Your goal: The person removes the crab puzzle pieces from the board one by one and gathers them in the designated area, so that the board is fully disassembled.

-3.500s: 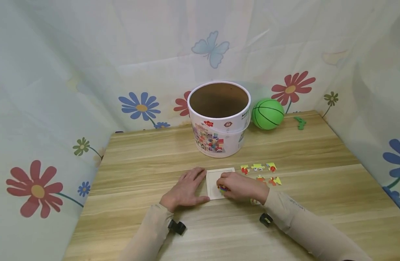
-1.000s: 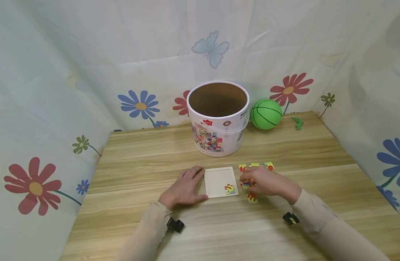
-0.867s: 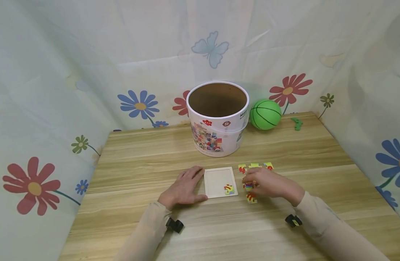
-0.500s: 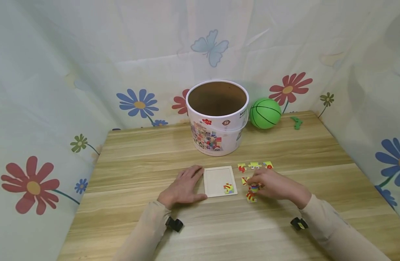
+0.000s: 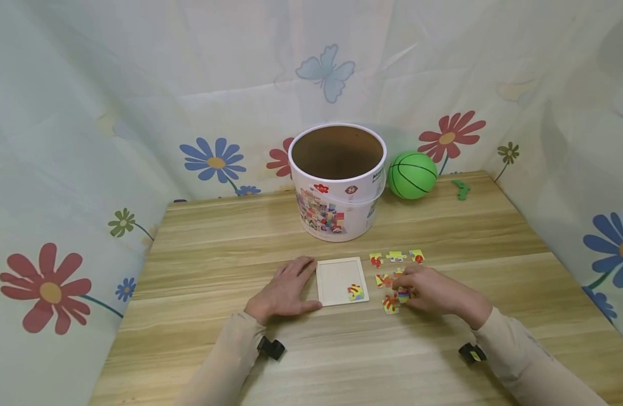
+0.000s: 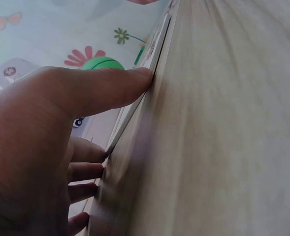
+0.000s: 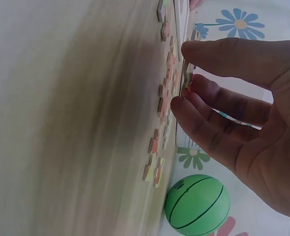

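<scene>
My left hand (image 5: 283, 290) rests on the table at the left side of a square wooden puzzle tray (image 5: 336, 276). Its thumb (image 6: 117, 86) touches the tray's near corner in the left wrist view, the other fingers stretched along the edge. One yellow-and-red jigsaw piece (image 5: 355, 292) lies in the tray's lower right corner. Right of the tray, my right hand (image 5: 435, 288) pinches a rainbow-striped jigsaw piece (image 5: 403, 295) between thumb and fingers. In the right wrist view this held piece (image 7: 187, 81) stands edge-on. Loose pieces (image 5: 395, 256) lie around that hand, some hidden beneath it.
A white picture-printed bucket (image 5: 337, 211) stands behind the tray. To its right sit a green ball (image 5: 413, 175) and a small green curved object (image 5: 461, 189). A flower-patterned curtain (image 5: 230, 101) encloses the wooden tabletop (image 5: 215, 237).
The right hand has moved from over the tray to the loose pieces, drifting further right over the last second. A piece in the tray's corner is now uncovered. The left hand stays put.
</scene>
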`<action>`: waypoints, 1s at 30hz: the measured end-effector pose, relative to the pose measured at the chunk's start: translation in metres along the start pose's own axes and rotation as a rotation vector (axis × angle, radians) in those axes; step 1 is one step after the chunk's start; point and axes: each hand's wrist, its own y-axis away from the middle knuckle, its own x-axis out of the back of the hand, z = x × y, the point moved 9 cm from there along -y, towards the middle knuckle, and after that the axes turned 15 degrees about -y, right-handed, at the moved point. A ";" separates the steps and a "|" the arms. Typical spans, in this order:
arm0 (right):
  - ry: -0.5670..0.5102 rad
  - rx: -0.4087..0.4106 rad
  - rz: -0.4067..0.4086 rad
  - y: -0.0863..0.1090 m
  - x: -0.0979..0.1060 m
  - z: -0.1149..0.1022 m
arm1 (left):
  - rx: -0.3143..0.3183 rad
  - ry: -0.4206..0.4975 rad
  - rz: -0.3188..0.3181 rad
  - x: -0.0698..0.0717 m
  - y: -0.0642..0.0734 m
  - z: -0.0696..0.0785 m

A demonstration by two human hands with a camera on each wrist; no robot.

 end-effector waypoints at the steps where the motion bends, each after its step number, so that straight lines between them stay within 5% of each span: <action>1: -0.002 -0.004 -0.003 0.001 0.000 0.001 | 0.002 -0.001 -0.001 0.000 0.000 0.000; 15: -0.031 -0.068 -0.008 0.011 -0.006 0.013 | -0.006 0.006 0.015 0.002 0.000 -0.001; 30: -0.030 -0.039 -0.012 0.014 -0.012 0.015 | 0.001 -0.008 -0.012 -0.003 -0.001 -0.001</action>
